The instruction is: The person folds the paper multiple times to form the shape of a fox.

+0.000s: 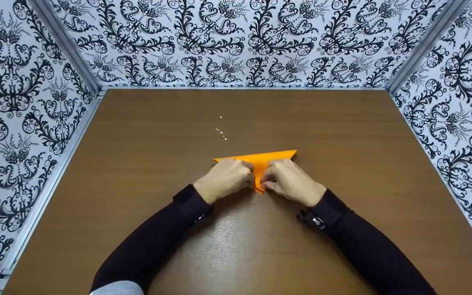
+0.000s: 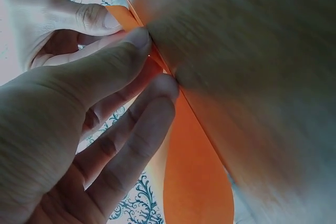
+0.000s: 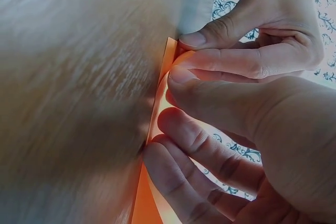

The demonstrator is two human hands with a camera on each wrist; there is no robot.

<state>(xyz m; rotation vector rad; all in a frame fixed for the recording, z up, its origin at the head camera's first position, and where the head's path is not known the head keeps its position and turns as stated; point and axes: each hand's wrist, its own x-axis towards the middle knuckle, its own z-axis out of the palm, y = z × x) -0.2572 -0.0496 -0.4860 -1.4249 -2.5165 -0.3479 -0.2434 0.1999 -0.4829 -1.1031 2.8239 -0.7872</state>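
A folded sheet of orange paper (image 1: 266, 157) lies on the brown table, its long straight edge at the back and its narrow end between my hands. My left hand (image 1: 230, 175) pinches the left side of the paper near that front end. From the right, my right hand (image 1: 291, 180) pinches it just beside the tip. In the left wrist view, the paper (image 2: 197, 171) curves up off the tabletop beside my fingers. The right wrist view shows the thumb and fingertips of my right hand (image 3: 220, 114) at the paper's lifted edge, close to the left hand's (image 3: 262, 30) fingertips.
The brown wooden table (image 1: 158, 123) stretches around the paper. Small white flecks (image 1: 221, 133) show on it behind the paper. Patterned black-and-white walls (image 1: 236, 45) with grey metal edging enclose the back and sides.
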